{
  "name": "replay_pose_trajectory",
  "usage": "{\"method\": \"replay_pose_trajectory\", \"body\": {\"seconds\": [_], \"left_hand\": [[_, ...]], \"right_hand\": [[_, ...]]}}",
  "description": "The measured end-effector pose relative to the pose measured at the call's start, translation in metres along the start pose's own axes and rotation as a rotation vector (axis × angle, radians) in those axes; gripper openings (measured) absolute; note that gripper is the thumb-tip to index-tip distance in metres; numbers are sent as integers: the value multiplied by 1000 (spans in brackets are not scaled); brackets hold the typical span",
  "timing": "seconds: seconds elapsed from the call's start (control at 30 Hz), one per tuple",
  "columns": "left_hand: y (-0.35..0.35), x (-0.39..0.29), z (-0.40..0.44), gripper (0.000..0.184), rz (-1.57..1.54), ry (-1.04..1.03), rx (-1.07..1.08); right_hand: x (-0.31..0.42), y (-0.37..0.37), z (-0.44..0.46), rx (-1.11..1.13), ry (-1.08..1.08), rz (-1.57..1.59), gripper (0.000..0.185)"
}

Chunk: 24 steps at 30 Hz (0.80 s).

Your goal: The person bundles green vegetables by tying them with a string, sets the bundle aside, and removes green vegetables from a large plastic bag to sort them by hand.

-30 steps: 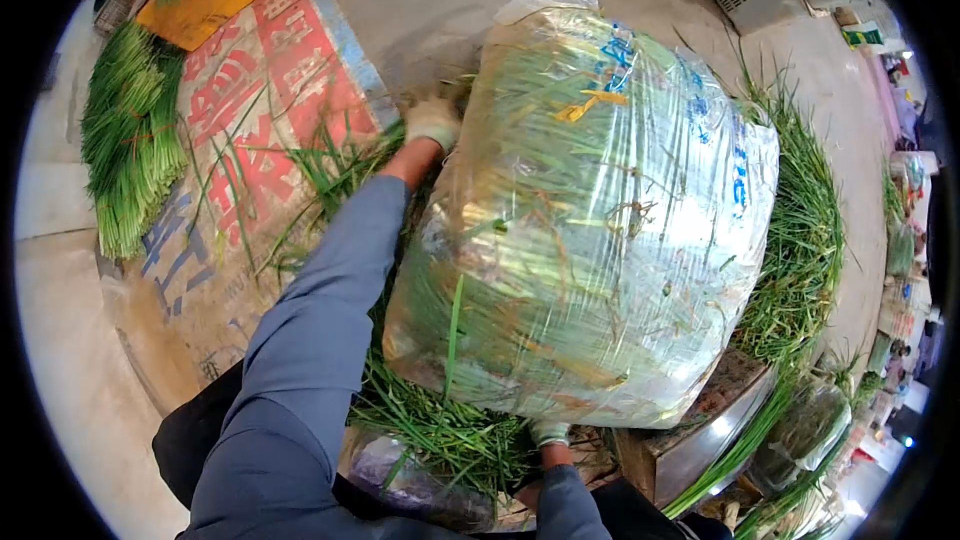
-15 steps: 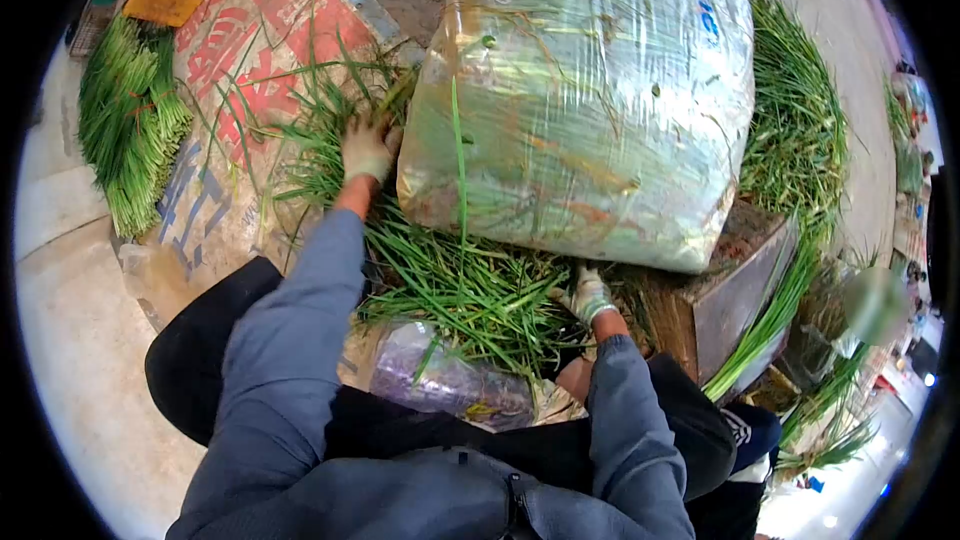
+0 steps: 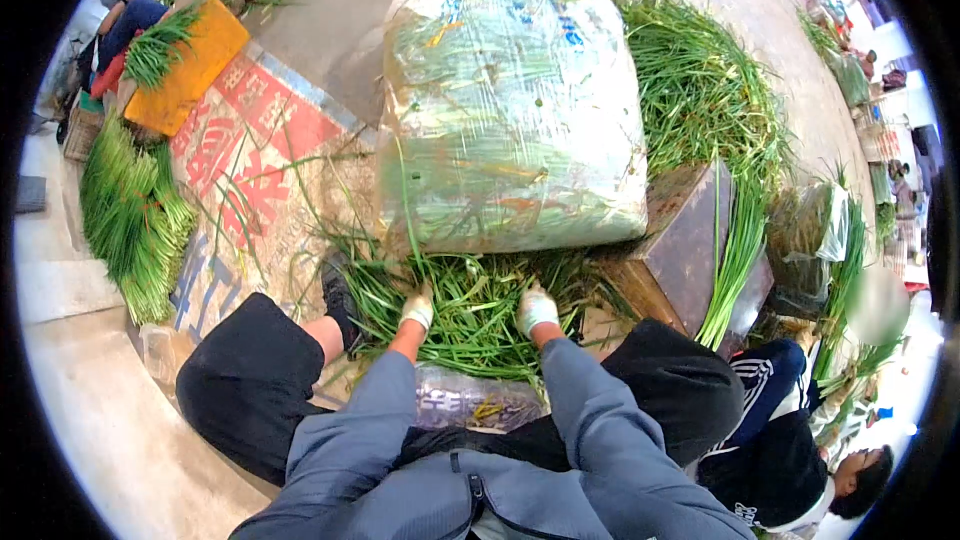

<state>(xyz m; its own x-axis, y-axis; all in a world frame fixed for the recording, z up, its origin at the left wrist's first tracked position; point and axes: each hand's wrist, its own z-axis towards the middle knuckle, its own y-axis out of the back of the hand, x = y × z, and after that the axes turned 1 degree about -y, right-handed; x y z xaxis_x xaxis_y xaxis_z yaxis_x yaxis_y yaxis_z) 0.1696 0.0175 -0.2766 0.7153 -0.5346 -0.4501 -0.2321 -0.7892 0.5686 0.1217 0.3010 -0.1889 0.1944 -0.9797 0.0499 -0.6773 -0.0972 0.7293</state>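
Loose green chives (image 3: pixel 470 325) lie in a tangled heap between my legs. My left hand (image 3: pixel 417 310), in a pale glove, is at the heap's left side, its fingers curled into the leaves and partly hidden. On the opposite side my right hand (image 3: pixel 537 310), also gloved, is closed against the chives, with its fingertips hidden. Just beyond both hands stands a large bale (image 3: pixel 515 125) of greens wrapped in clear plastic. A plastic-wrapped purple bundle (image 3: pixel 470 400) lies under the near edge of the heap.
Tied chives (image 3: pixel 135 220) lie at the left beside an orange board (image 3: pixel 190 65). A dark box (image 3: pixel 675 240) stands right of the bale, long stalks (image 3: pixel 735 260) across it. More loose greens (image 3: pixel 700 80) spread behind. Another person (image 3: pixel 780 440) sits close at my right.
My left hand has come from beside the bale down to the heap's left side. My right hand has moved out from the bale's lower edge. The view has shifted, showing more around.
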Motion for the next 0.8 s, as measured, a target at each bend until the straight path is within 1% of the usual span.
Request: {"method": "replay_pose_trajectory", "body": {"seconds": [0.03, 0.07, 0.13, 0.17, 0.2, 0.27, 0.33, 0.37, 0.4, 0.43, 0.47, 0.53, 0.57, 0.6, 0.67, 0.7, 0.73, 0.77, 0.8], "left_hand": [[-1, -6, -2, 71, -129, 31, 67], [-5, -9, -7, 70, -258, 67, 142], [-16, -20, -19, 68, -508, 123, 308], [-25, -24, -25, 67, -631, 143, 400], [-52, -4, 4, 65, -774, 105, 533], [-51, -37, -10, 67, -1064, 160, 673], [4, -82, -61, 70, -869, 56, 599], [5, -94, -56, 66, -824, 114, 567], [4, -94, -54, 63, -779, 186, 526], [7, -103, -55, 63, -838, 194, 523], [12, -110, -58, 63, -820, 169, 523], [17, -118, -62, 64, -926, -77, 524], [5, -107, -32, 68, -814, -308, 464], [0, -96, 15, 74, -783, -3, 529], [13, -128, -11, 72, -952, -96, 503], [42, -166, -63, 72, -899, -147, 475], [78, -211, -126, 73, -845, -195, 445], [118, -263, -199, 73, -791, -242, 412], [151, -319, -259, 78, -654, -202, 377]], "right_hand": [[7, -9, 3, -118, -35, 81, 37], [8, -16, 7, -126, -27, 140, 24], [17, -48, 22, -98, 42, 148, 21], [22, -53, 24, -69, 60, 153, 23], [30, -56, 28, -40, 77, 186, 25], [35, -56, 35, -25, 64, 368, 29], [36, -59, 46, -13, 46, 656, 32], [34, -58, 52, 12, 46, 909, 34], [33, -62, 58, 65, 56, 1252, 36], [32, -63, 66, 125, 79, 1588, 38], [31, -60, 69, 160, 110, 1691, 40], [28, -26, 49, 62, 227, 1229, 38], [22, -8, 43, 7, 270, 992, 36], [16, 9, 38, -43, 302, 757, 35], [1, 40, 34, -121, 348, 282, 33], [-12, 61, 38, -141, 406, 262, 30], [-30, 136, -31, -117, 334, 291, 32], [-49, 198, -85, -139, 222, 404, 27], [-74, 246, -101, -115, 278, 360, 28]]}}
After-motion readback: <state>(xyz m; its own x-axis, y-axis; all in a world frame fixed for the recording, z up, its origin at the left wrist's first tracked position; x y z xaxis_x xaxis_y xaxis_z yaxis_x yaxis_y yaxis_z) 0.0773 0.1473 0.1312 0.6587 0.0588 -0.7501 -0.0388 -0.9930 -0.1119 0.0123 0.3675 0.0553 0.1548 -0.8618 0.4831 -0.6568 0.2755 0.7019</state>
